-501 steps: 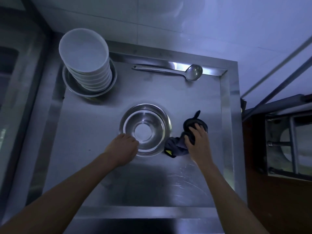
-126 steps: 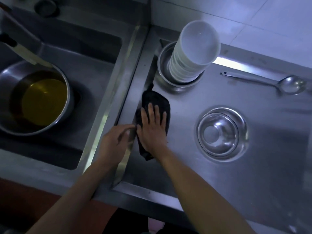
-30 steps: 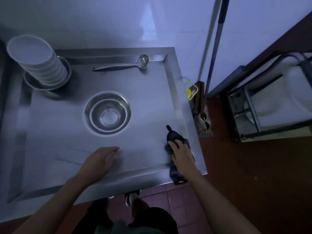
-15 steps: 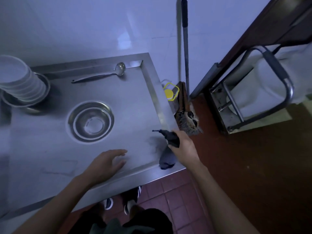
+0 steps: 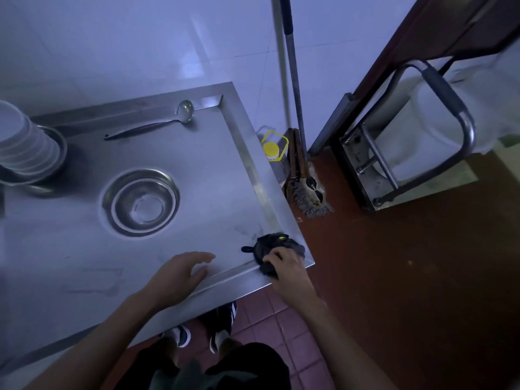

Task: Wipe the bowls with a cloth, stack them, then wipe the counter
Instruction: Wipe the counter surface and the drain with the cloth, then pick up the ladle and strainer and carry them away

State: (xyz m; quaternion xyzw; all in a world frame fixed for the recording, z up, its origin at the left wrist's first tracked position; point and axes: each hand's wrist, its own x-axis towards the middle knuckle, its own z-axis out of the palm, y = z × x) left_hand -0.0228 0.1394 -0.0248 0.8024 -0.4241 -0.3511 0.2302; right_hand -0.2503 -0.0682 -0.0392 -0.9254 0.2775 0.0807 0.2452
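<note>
Leftmost, the stacked bowls sit at the frame's left edge; the left hand lies with relaxed fingers flat on the counter, holding nothing. Lower right of centre, the right hand curls its fingers onto the bunched cloth at the counter's near-right corner, cloth spreading just beyond the fingertips toward the upper frame, so the right hand leads any further wiping
</note>
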